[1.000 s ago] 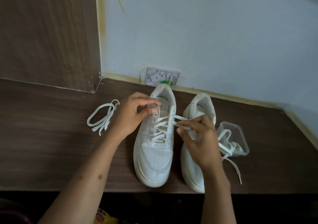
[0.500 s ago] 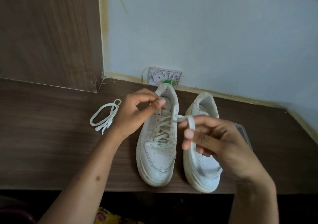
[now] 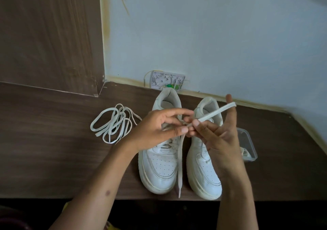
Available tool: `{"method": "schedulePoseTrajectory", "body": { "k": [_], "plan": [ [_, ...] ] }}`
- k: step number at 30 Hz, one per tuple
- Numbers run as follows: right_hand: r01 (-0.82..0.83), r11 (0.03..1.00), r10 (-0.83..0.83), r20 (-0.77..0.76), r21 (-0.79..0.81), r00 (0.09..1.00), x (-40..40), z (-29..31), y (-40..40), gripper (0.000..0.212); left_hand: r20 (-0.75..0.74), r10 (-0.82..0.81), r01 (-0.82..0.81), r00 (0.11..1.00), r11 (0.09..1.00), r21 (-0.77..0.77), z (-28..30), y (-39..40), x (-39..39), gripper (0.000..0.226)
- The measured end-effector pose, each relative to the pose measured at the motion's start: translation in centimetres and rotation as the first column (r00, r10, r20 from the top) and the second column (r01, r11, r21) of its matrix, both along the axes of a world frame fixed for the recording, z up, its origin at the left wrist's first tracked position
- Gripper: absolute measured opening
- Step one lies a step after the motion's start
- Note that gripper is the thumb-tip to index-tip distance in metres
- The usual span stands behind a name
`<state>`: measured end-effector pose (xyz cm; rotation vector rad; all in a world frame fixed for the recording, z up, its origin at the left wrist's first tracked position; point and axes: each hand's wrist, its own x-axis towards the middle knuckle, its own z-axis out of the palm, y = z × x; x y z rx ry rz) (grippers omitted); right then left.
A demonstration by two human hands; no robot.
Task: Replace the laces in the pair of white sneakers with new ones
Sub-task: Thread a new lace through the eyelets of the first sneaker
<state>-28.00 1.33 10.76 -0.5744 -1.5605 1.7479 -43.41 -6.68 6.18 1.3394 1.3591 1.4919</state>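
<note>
Both hands, left (image 3: 159,129) and right (image 3: 217,134), pinch a flat white lace (image 3: 216,112) mid-frame, above two smooth white sneakers (image 3: 159,167) near the wooden tabletop's (image 3: 53,150) front edge.

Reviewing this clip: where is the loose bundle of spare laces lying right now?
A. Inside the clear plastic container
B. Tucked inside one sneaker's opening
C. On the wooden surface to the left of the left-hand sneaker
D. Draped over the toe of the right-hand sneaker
C: the loose bundle of laces lies on the wooden surface, left of the left-hand sneaker and apart from it.
</note>
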Motion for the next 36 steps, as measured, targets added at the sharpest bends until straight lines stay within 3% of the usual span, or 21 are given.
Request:
{"method": "schedulePoseTrajectory", "body": {
  "k": [3, 6, 9, 12, 16, 20, 24, 26, 27, 29, 31, 33, 36],
  "plan": [
    [0.083, 0.995, -0.087, -0.063, -0.062, 0.994, 0.2, -0.3, 0.5, 0.081, 0.018, -0.061, 0.062, 0.998, 0.997, -0.056, 0.2, -0.3, -0.2, 0.042],
    [0.216, 0.964, -0.241, -0.162, -0.157, 0.957, 0.7, -0.7, 1.2, 0.056, 0.021, -0.021, 0.022, 1.000, 0.997, -0.075, 0.4, -1.1, -1.6, 0.035],
    [0.402, 0.868, -0.462, -0.176, -0.292, 0.869, 1.7, -1.4, 2.2, 0.036, 0.035, 0.073, -0.071, 0.997, 0.995, -0.064, 0.2, -1.9, -3.2, 0.026],
    [0.575, 0.743, -0.631, -0.072, -0.342, 0.773, 2.5, -2.2, 3.0, 0.021, 0.005, 0.210, -0.209, 0.978, 0.976, -0.056, -0.3, -2.4, -4.2, 0.021],
    [0.695, 0.708, -0.689, 0.091, -0.127, 0.719, 2.0, -2.8, 3.1, 0.017, -0.083, 0.356, -0.356, 0.931, 0.934, 0.010, -0.7, -2.3, -4.5, 0.013],
    [0.725, 0.688, -0.716, 0.197, 0.036, 0.670, 1.0, -3.0, 2.4, 0.027, -0.182, 0.389, -0.381, 0.903, 0.921, 0.079, -1.0, -1.6, -3.8, 0.012],
    [0.792, 0.518, -0.840, 0.014, 0.322, 0.543, 0.4, -2.4, 1.2, 0.045, -0.297, 0.403, -0.381, 0.866, 0.915, 0.131, -1.9, -1.2, -4.2, 0.024],
    [0.731, 0.458, -0.827, -0.058, 0.506, 0.559, -0.3, -2.0, 0.6, 0.042, -0.429, 0.413, -0.371, 0.804, 0.911, 0.182, -2.3, -1.0, -4.3, 0.040],
    [0.655, 0.477, -0.779, -0.064, 0.586, 0.624, -0.8, -2.1, 0.2, 0.037, -0.501, 0.407, -0.357, 0.764, 0.913, 0.197, -2.5, -0.9, -4.2, 0.049],
    [0.410, 0.574, -0.607, 0.033, 0.709, 0.794, -2.3, -2.7, -0.7, 0.024, -0.604, 0.385, -0.333, 0.698, 0.921, 0.201, -3.0, -0.6, -4.2, 0.063],
    [0.125, 0.640, -0.423, 0.213, 0.758, 0.881, -3.9, -4.0, -1.6, 0.026, -0.631, 0.370, -0.330, 0.682, 0.926, 0.186, -3.3, -0.4, -4.1, 0.065],
    [0.001, 0.615, -0.394, 0.306, 0.789, 0.866, -5.1, -5.4, -2.2, 0.034, -0.621, 0.347, -0.328, 0.703, 0.933, 0.150, -3.1, -0.6, -3.9, 0.063],
    [0.056, 0.573, -0.471, 0.272, 0.818, 0.839, -5.7, -6.1, -2.1, 0.027, -0.590, 0.314, -0.313, 0.744, 0.944, 0.106, -2.6, -1.0, -3.9, 0.059]
  ]
}}
